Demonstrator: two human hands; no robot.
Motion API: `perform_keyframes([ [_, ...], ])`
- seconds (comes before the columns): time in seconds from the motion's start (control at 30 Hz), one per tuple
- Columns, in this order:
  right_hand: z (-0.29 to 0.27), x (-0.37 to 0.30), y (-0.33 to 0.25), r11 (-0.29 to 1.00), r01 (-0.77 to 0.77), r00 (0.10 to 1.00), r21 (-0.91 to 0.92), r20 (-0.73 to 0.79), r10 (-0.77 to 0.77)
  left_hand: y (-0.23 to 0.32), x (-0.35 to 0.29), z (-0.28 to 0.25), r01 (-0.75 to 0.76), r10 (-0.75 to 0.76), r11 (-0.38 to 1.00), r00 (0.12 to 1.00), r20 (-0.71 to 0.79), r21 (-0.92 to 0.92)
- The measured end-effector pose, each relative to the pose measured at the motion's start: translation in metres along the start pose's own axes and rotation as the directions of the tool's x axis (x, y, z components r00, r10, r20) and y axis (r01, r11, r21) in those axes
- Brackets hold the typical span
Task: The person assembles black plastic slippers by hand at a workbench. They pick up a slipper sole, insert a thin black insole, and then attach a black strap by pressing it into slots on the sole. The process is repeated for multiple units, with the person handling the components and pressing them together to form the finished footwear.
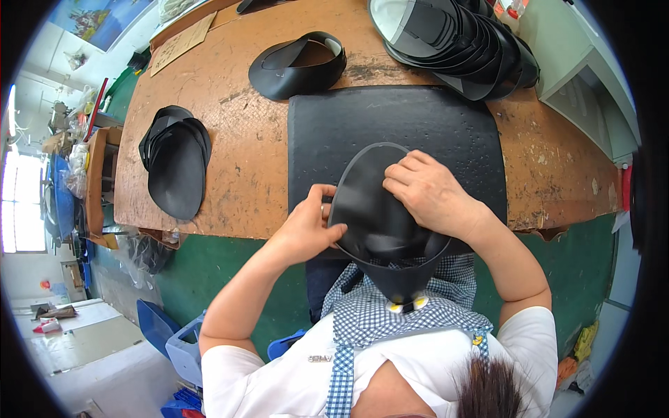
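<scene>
One black shoe piece [366, 198] is mid-frame, overlapping the mat [390, 115] that likely shields the surface [237, 153]; my left grip [308, 226] holds the piece's left rim, seemingly steadying it, my right grip [435, 195] its upper right, thumb hidden.

A short row of raised capital letters forms a pin [320, 359] on the left chest of the white shirt [279, 383]. A cardboard strip [182, 43] at the table's [230, 132] far left bears a line of dark marks, too small to read.
</scene>
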State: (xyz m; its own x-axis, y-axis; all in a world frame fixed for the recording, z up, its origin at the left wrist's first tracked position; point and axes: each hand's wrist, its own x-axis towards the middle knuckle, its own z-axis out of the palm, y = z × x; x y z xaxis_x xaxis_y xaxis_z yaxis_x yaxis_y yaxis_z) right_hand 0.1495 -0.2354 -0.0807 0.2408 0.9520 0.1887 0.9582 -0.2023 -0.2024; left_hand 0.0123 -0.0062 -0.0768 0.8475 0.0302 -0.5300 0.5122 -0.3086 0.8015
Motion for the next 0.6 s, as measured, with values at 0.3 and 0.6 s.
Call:
perform_keyframes([
  [0.3, 0.002, 0.010, -0.034, 0.965, 0.126, 0.989, 0.231, 0.053, -0.141, 0.055, 0.084, -0.023, -0.397, 0.363, 0.782, 0.917, 0.167, 0.481],
  [0.6, 0.058, -0.005, -0.027, 0.951, 0.285, 0.956, 0.117, -0.104, -0.274, 0.060, 0.087, -0.044, -0.245, 0.256, 0.451, 0.957, 0.139, 0.858],
])
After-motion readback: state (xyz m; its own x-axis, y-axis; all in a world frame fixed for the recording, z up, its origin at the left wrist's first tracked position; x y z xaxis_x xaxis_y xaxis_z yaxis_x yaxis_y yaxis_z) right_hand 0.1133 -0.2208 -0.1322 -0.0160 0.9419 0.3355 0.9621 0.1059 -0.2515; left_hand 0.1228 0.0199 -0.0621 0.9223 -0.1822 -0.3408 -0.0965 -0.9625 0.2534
